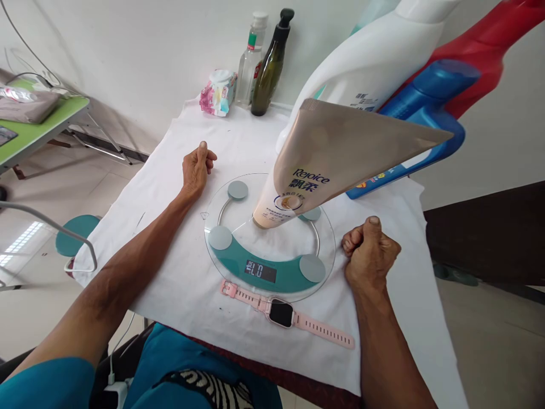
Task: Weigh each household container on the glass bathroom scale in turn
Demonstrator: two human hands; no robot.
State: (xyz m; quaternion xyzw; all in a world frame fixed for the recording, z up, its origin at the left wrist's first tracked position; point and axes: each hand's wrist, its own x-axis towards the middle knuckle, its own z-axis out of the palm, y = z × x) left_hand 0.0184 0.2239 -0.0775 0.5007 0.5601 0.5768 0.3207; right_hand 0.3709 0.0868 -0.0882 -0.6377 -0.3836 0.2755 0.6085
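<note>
My left hand [199, 169] is closed in a loose fist on the white cloth, left of a round glass scale [272, 277]. Right of the scale rests my right hand [371, 247], also a fist with the thumb on top; neither hand appears to hold anything. A beige-gold Rejoice squeeze tube [323, 153] stands on its cap on the glass, tilted in view. The scale has a teal band, grey round pads and a lit display [260, 271] that looks upside down from here. In front of it lies a pink-strapped smartwatch [281, 312] with a dark screen.
Behind the tube stand a white bottle [366, 62], a blue bottle [443, 91] and a red bottle [477, 51]. By the wall are a clear bottle [249, 71], a dark green pump bottle [270, 71] and a wipes pack [218, 94]. A teal stool [78, 234] is left.
</note>
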